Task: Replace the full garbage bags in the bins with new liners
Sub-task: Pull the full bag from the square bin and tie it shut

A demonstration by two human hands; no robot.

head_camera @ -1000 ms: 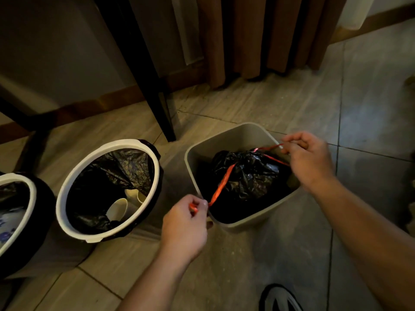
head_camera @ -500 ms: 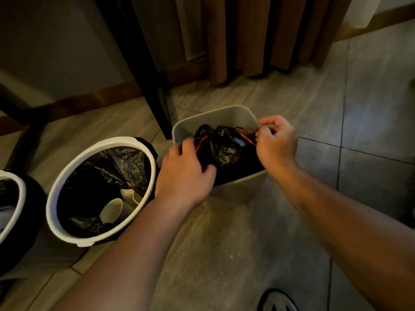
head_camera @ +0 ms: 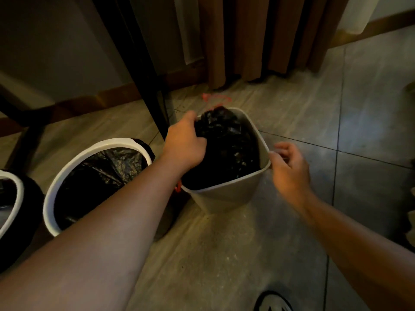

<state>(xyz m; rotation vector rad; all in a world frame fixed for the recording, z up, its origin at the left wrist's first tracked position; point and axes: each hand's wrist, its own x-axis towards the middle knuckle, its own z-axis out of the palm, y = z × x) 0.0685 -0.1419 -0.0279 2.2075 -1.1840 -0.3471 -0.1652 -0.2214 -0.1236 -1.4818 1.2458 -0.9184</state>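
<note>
Grey tiled floor [head_camera: 224,254], dim room. Beige square plastic bin [head_camera: 224,198] stands on tile; black plastic garbage bag [head_camera: 229,149] inside, bulging above far rim, red drawstring loop [head_camera: 215,99] blurred above it. Left hand [head_camera: 184,144]: fingers curled into bag's upper left side, gripping. Right hand [head_camera: 289,169]: fingers loosely spread, holding nothing, thumb at bin's right rim, contact unclear. Round white-rimmed lined bin [head_camera: 89,151] just left; black table leg [head_camera: 143,75] behind. Open floor right and near side.

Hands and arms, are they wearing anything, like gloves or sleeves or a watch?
No. The left hand and the right hand are bare, no gloves. The left forearm and the right forearm show no sleeves, and neither wrist shows a watch or bracelet. The right hand is blurry, so I can't tell about rings there.
</note>
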